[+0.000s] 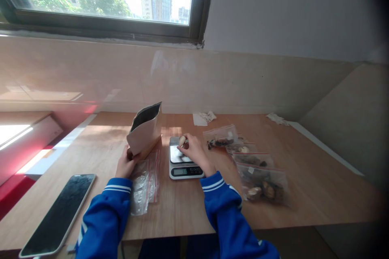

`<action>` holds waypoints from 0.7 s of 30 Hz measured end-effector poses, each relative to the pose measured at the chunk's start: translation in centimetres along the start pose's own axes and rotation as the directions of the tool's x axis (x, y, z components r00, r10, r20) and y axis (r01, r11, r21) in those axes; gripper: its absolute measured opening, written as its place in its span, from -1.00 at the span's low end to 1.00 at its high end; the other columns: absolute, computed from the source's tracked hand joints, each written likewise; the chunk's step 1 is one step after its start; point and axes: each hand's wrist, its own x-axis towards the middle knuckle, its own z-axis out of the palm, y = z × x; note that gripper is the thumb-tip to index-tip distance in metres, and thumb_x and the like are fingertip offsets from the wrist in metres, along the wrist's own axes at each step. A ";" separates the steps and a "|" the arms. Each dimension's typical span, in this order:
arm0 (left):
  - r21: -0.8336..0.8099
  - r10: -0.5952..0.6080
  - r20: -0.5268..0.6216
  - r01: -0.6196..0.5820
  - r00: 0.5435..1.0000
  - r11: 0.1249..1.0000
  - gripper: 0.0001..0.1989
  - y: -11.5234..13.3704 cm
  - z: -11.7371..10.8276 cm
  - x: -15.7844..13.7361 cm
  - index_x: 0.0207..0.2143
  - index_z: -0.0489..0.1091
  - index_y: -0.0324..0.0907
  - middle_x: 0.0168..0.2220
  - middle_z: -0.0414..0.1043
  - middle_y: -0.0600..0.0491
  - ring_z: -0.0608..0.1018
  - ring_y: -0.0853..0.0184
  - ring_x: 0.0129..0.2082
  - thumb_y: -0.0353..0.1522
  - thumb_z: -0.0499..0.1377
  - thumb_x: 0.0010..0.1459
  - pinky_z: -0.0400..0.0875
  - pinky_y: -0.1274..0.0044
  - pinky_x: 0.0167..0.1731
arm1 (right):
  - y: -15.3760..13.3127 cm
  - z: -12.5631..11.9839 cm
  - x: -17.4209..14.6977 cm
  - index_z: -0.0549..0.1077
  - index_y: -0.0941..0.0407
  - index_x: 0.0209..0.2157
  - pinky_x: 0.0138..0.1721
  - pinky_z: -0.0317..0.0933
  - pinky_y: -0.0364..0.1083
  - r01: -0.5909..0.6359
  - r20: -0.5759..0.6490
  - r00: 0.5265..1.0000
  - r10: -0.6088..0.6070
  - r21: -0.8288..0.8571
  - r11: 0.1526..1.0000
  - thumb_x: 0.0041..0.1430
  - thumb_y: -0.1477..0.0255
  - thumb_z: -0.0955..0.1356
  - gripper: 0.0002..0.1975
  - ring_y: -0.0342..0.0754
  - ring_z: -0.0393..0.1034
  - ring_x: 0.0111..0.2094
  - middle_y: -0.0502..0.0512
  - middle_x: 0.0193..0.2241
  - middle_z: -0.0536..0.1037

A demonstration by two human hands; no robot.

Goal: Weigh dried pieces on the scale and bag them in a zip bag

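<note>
My left hand (127,162) is closed on the lower left side of a brown paper pouch (145,133), which stands with its dark mouth gaping. Between the fingertips of my right hand (194,151) is a small beige piece that looks like a dried mushroom (182,141). It is over the metal plate of a white kitchen scale (186,172); whether it touches the plate I cannot tell. The scale's display is too small to read. Flat, clear zip bags (141,190) with red seal lines lie beside my left wrist, partly under the pouch.
To the right lie several overlapping zip bags (263,184) with dark and tan dried pieces inside. A large phone or tablet (59,214) rests at the left. Crumpled white paper (204,118) is by the wall, under the window (103,18). The wooden table (316,194) has its near edge close to me.
</note>
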 end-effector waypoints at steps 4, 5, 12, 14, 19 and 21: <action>0.023 -0.024 0.029 0.023 0.999 0.999 -0.43 0.6 -0.2 -0.3 -0.02 0.26 -0.20 -0.30 0.53 -0.01 0.55 0.11 -0.26 -0.21 0.26 -0.09 0.44 0.34 -0.24 | 0.1 1.2 1.3 0.39 0.17 -0.24 0.01 0.06 0.10 0.062 0.110 0.993 -0.042 -0.188 0.980 0.04 0.39 0.38 -0.77 0.14 0.29 -0.05 0.22 -0.20 0.48; 0.028 -0.021 0.024 0.020 1.000 0.999 -0.43 0.6 -0.2 -0.4 -0.01 0.26 -0.20 -0.29 0.53 -0.01 0.55 0.11 -0.25 -0.21 0.26 -0.09 0.44 0.34 -0.24 | 0.0 1.2 1.3 0.39 0.17 -0.19 0.05 0.01 0.13 0.075 0.124 0.991 -0.051 -0.193 0.978 0.05 0.39 0.37 -0.74 0.15 0.26 0.00 0.24 -0.14 0.46; 0.054 -0.016 0.024 0.014 1.000 0.998 -0.44 0.3 -0.2 -0.4 0.00 0.27 -0.22 -0.30 0.54 -0.01 0.55 0.10 -0.26 -0.21 0.24 -0.06 0.43 0.34 -0.24 | 1.4 -0.3 -0.3 0.25 0.08 0.12 0.17 -0.09 0.20 0.007 0.029 1.000 -0.007 0.001 1.000 0.13 0.24 0.31 -0.47 0.17 0.07 0.21 0.26 0.17 0.22; 0.056 -0.016 0.028 0.015 0.999 0.998 -0.44 0.3 -0.2 -0.4 0.01 0.27 -0.21 -0.29 0.54 -0.01 0.55 0.11 -0.25 -0.22 0.24 -0.06 0.43 0.36 -0.23 | 3.3 -0.9 -1.1 0.23 0.09 0.15 0.17 -0.01 0.15 -0.030 -0.076 0.996 0.035 0.072 0.997 0.12 0.25 0.31 -0.44 0.13 0.12 0.19 0.25 0.14 0.25; 0.062 -0.012 0.024 0.011 1.000 0.998 -0.39 0.0 0.0 -0.3 0.04 0.24 -0.21 -0.24 0.53 -0.01 0.54 0.12 -0.21 -0.19 0.23 -0.06 0.42 0.36 -0.19 | 7.9 -1.3 -2.2 0.19 0.12 0.19 0.20 -0.04 0.16 -0.132 -0.016 0.991 0.134 0.076 0.988 0.10 0.32 0.28 -0.40 0.14 0.08 0.22 0.27 0.16 0.26; 0.080 -0.014 0.011 0.013 1.000 0.997 -0.38 -0.2 0.0 -0.2 0.05 0.23 -0.21 -0.23 0.52 0.00 0.54 0.13 -0.21 -0.17 0.23 -0.07 0.41 0.36 -0.18 | 8.3 -1.1 -2.0 0.16 0.13 0.21 0.23 -0.09 0.16 -0.134 0.092 0.987 0.129 0.048 0.990 0.11 0.30 0.28 -0.38 0.15 0.03 0.25 0.26 0.21 0.21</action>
